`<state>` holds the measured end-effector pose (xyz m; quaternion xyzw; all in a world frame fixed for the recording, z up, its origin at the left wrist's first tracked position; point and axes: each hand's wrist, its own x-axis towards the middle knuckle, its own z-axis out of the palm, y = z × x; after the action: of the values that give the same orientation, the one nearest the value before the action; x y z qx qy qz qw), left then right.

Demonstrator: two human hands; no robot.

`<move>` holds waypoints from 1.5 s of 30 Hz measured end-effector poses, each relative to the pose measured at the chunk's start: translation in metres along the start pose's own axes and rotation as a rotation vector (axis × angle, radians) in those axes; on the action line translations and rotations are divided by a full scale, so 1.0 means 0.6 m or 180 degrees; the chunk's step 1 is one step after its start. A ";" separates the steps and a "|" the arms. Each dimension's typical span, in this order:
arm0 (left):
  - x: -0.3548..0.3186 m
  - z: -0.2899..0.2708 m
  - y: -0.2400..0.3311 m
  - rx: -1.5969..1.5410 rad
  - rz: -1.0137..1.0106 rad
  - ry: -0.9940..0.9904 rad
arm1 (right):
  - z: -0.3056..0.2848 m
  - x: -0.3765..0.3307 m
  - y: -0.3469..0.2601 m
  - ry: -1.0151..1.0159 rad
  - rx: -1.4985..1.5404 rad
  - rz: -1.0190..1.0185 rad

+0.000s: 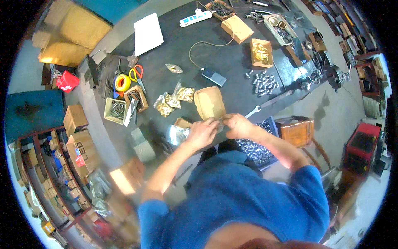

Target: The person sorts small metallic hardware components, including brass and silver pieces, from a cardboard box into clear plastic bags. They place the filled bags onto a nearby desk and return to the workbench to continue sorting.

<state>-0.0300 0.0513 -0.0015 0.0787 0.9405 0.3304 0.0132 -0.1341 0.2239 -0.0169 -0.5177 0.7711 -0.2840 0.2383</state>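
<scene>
My left hand (202,133) and my right hand (237,125) meet at the near edge of the dark workbench (232,66). Both pinch a small item between their fingertips; it is too small and blurred to name. Just beyond the fingers lies an open brown cardboard box (209,102). A shiny silver foil bag (177,135) lies by my left hand, with a small cardboard box (182,123) next to it. Several gold foil packets (172,100) sit further left.
On the bench are several loose metal cylinders (263,83), a wrench (256,110), a box of brass parts (261,52), a black device with a cable (214,77), a power strip (195,18), scissors (137,74), yellow tape (122,82). A blue crate of metal parts (257,145) stands below the edge.
</scene>
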 end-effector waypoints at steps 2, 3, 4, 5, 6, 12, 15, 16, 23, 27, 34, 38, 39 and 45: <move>0.007 0.019 -0.020 0.0231 -0.0098 -0.0182 | 0.002 0.001 0.011 0.0142 -0.0043 -0.0208; 0.011 0.025 -0.030 0.0332 -0.0094 -0.0346 | 0.002 0.002 0.015 0.0201 -0.0031 -0.0248; 0.015 0.029 -0.041 0.0436 -0.0089 -0.0508 | 0.002 0.003 0.019 0.0259 -0.0019 -0.0290; 0.023 0.028 -0.046 0.0534 -0.0090 -0.0673 | 0.002 0.003 0.027 0.0308 -0.0003 -0.0328; 0.031 0.027 -0.049 0.0552 -0.0132 -0.0843 | -0.001 0.002 0.040 0.0085 -0.0105 -0.0252; 0.063 0.037 -0.071 0.0586 0.0053 -0.1183 | -0.056 0.006 0.132 -0.0158 0.1660 0.0757; 0.079 0.039 -0.098 0.0784 0.0092 -0.1283 | -0.079 0.000 0.307 0.0994 0.0689 0.1190; 0.088 0.035 -0.106 0.0835 0.0057 -0.1327 | -0.104 0.001 0.352 0.0983 -0.0377 0.1674; 0.143 0.034 -0.157 0.0668 -0.0398 -0.1127 | -0.181 -0.013 0.612 -0.0152 -0.1919 0.2200; 0.152 0.041 -0.177 0.0579 -0.0571 -0.1259 | -0.166 0.024 0.643 -0.0381 -0.2062 0.2213; 0.154 0.058 -0.197 0.0616 -0.0642 -0.1500 | -0.164 0.022 0.638 0.0441 -0.1683 0.1368; 0.155 0.053 -0.196 0.0590 -0.0479 -0.1351 | -0.181 0.035 0.574 0.1188 -0.1554 0.0792; 0.149 0.051 -0.195 0.0605 -0.0449 -0.1301 | -0.191 0.037 0.551 0.1192 -0.1494 0.0884; 0.136 0.056 -0.205 0.0464 -0.0234 -0.1095 | -0.229 -0.007 0.438 0.1392 -0.1296 0.1027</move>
<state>-0.1252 -0.0097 -0.1021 0.1004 0.9480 0.2424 0.1801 -0.3975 0.3338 -0.0971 -0.3528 0.9168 -0.1872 0.0008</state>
